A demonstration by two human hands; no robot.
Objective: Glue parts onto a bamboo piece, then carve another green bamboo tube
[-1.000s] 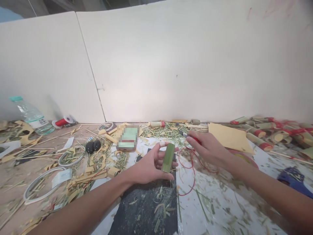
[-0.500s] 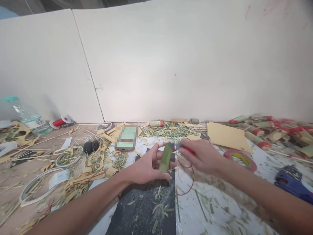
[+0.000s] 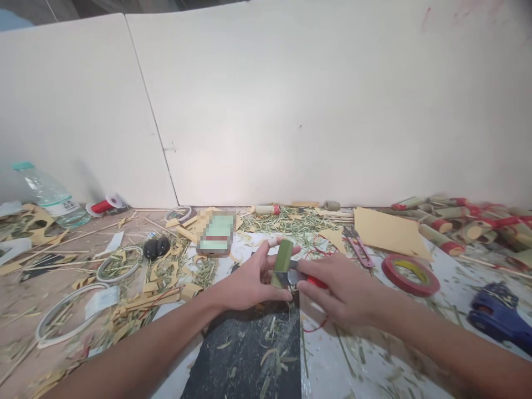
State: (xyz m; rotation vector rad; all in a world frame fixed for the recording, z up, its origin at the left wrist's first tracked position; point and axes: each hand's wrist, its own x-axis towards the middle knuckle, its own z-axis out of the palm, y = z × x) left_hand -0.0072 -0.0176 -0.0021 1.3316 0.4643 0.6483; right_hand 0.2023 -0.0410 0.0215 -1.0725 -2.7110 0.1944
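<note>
My left hand (image 3: 253,280) is wrapped round a short green bamboo piece (image 3: 283,256), its thumb stretched along the lower end. My right hand (image 3: 343,288) is closed on a red-handled metal cutting tool (image 3: 294,272), whose exact kind is hard to make out. The tool's metal end meets the bamboo's lower right side. Beneath both hands lies a dark, dusty sheet (image 3: 249,352) strewn with pale green shavings. Red cord (image 3: 320,249) curls behind my right hand.
Pink-handled scissors (image 3: 359,247) and red tape (image 3: 411,275) lie right, near a blue tool (image 3: 496,313). Bamboo tubes with red ends (image 3: 440,238) are heaped back right. A phone (image 3: 216,233), black case (image 3: 156,248), hoops (image 3: 44,321) and bottle (image 3: 52,197) sit left.
My right hand and the tool have moved down along the bamboo, from its upper end to its lower part. The scissors and tape show more fully now.
</note>
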